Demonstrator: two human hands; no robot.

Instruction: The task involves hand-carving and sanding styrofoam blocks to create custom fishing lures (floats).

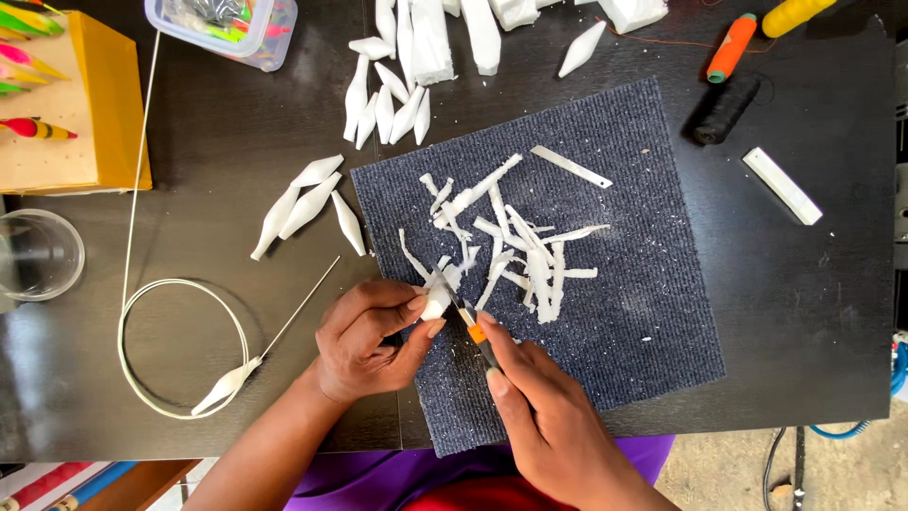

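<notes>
While the left hand (364,341) pinches a small white foam piece (436,305) between thumb and fingertips, the right hand (544,416) grips a slim craft knife (470,326) with an orange band, forefinger laid along its back, blade tip touching the foam. Both work at the near left edge of a dark blue ribbed mat (643,312) on a black table (813,312). Just beyond the blade: a heap of white foam shavings (515,246) on the mat, and a flat white strip (570,167) near its far edge. Left of the hands, a coiled white rod (142,312). Further left, a clear glass (38,254). Mid-table, three tapered foam floats (307,203) lie off the mat. Far side: a cluster of shaped foam blanks (392,90), a clear plastic box (227,28), orange thread spool (731,47), black spool (724,110), yellow spool (794,14).
</notes>
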